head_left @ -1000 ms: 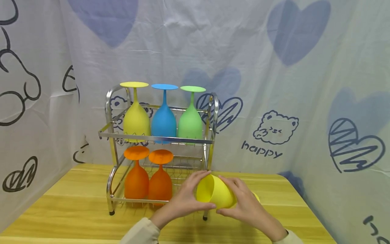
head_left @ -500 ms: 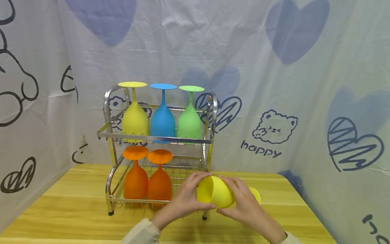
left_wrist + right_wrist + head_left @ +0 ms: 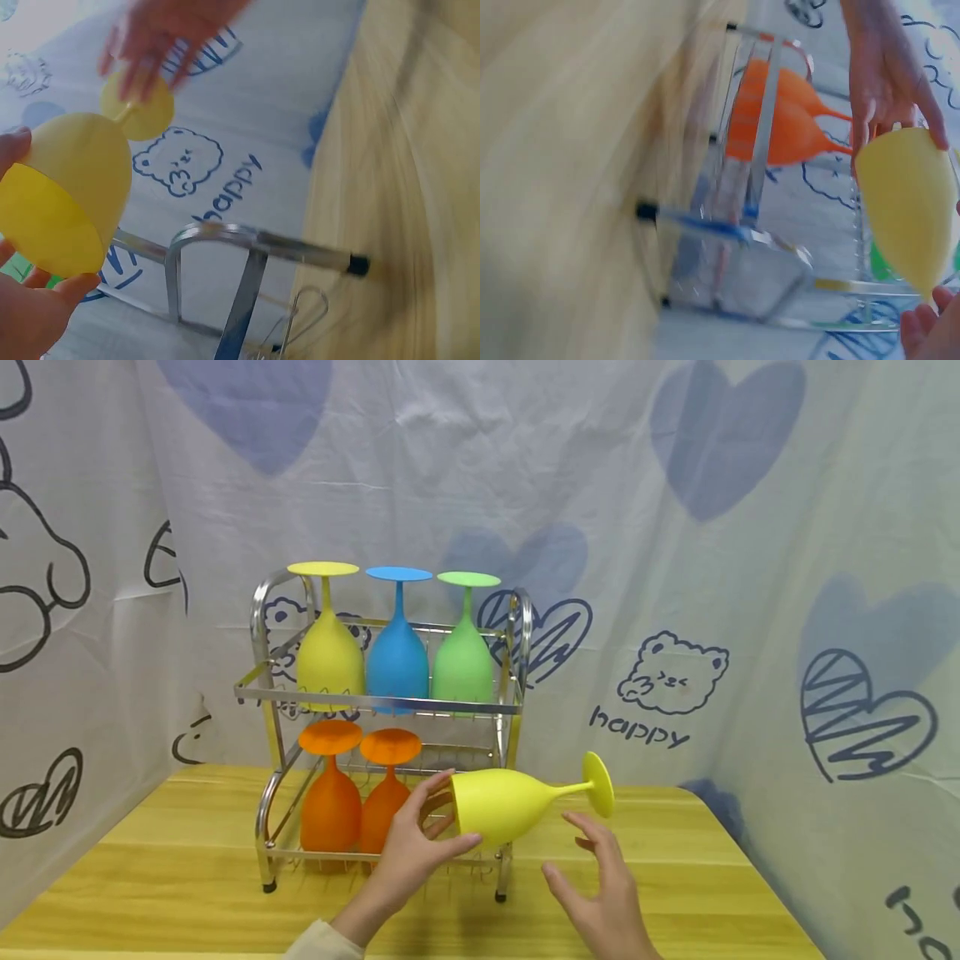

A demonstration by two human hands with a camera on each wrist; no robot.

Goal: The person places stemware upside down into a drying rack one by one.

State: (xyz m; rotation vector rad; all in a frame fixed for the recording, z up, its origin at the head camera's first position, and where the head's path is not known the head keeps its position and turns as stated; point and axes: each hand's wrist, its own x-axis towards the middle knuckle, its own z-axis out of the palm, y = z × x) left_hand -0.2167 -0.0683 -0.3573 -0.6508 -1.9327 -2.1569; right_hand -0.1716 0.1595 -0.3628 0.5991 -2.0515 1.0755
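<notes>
My left hand (image 3: 405, 850) grips a yellow wine goblet (image 3: 501, 803) by its rim, fingers behind and thumb in front. The goblet lies nearly sideways in the air before the rack, its mouth to the left and its foot to the right. Below the stem, my right hand (image 3: 606, 897) is apart from the goblet in the head view, thumb and fingers spread. The left wrist view shows the goblet's bowl (image 3: 82, 161) between thumb and fingers. In the right wrist view the right fingers (image 3: 915, 330) are close to the stem end.
A two-tier metal rack (image 3: 390, 702) stands on the wooden table (image 3: 187, 877). Its upper tier bears upside-down yellow (image 3: 330, 652), blue (image 3: 397, 664) and green (image 3: 463, 668) goblets. Two orange goblets (image 3: 330, 810) stand inverted at the lower left. A printed cloth (image 3: 480, 468) hangs behind.
The right hand has let go of the yellow goblet and moved down. The left hand has moved left with the goblet, whose stem and foot have swung up into full view.
</notes>
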